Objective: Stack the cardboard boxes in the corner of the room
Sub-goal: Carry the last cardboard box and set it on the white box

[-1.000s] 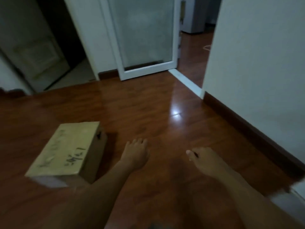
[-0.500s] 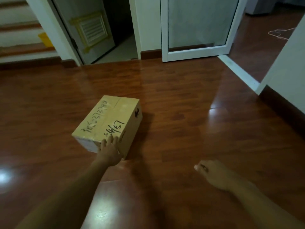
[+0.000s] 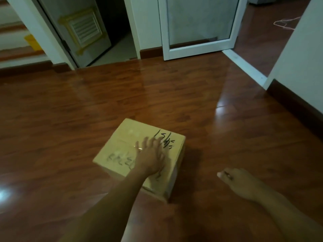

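One closed cardboard box (image 3: 122,145) with black handwriting on its top sits on the dark wooden floor in the lower middle of the head view. My left hand (image 3: 151,156) lies over the box top, fingers spread and blurred, holding nothing. My right hand (image 3: 239,182) hovers above the floor to the right of the box, apart from it, fingers loosely curled with nothing in them.
A white-framed glass door (image 3: 199,25) stands at the back. A grey door with a vent (image 3: 83,32) opens at the back left beside stair steps (image 3: 19,49). A white wall with dark skirting (image 3: 300,67) runs along the right.
My left hand has slid from the box's near corner onto its top. The box now sits nearer and more central in view. My right hand has stayed low on the right.
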`<act>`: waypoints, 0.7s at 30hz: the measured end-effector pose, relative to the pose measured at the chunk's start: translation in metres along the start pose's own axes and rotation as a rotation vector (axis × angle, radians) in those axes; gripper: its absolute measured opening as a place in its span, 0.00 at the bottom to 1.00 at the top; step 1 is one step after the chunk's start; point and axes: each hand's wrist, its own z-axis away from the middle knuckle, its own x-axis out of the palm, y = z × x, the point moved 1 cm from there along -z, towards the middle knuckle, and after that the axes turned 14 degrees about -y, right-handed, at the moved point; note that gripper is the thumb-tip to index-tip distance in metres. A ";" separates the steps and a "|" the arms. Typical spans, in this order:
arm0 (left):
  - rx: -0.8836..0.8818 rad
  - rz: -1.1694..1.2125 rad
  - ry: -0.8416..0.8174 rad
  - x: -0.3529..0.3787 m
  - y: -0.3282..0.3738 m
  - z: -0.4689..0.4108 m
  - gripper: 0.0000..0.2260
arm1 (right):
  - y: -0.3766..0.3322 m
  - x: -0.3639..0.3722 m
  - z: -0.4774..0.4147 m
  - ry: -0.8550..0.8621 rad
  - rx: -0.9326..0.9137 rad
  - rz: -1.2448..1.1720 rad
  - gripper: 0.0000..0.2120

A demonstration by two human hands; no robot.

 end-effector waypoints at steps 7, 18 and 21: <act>0.018 -0.051 -0.006 0.020 0.036 0.010 0.30 | 0.020 -0.003 -0.001 0.024 0.100 -0.163 0.22; -0.299 0.759 -0.106 0.016 -0.009 0.016 0.30 | 0.025 0.044 -0.013 0.046 0.194 -0.582 0.25; -0.229 0.765 -0.107 0.016 0.001 0.020 0.27 | 0.026 0.046 -0.013 0.124 0.232 -0.739 0.17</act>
